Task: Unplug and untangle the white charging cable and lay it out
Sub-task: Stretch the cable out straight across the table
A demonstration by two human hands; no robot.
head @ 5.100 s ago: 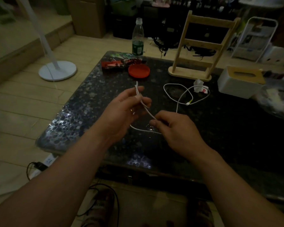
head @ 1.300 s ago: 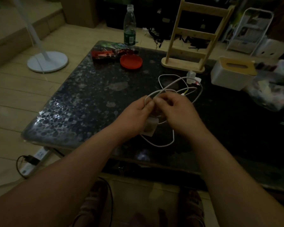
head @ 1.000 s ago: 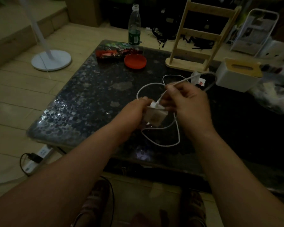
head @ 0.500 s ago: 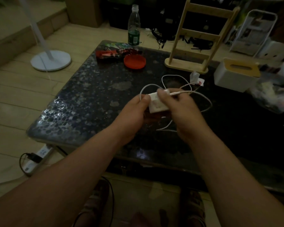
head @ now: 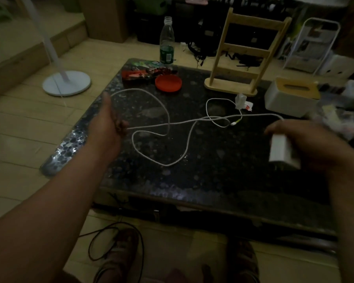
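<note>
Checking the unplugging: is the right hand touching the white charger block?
Touching. The head view shows the right hand wrapped around the white charger block, fingers closed over its top.

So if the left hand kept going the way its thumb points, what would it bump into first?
Probably the white cable, whose loop arcs just beyond the left hand. Past that lies the red packet, though depth is hard to judge here.

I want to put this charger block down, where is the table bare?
Bare table lies along the near edge, below the white cable loops and left of the right hand holding the charger block. The far side is crowded: red lid, wooden stand, tissue box.
</note>
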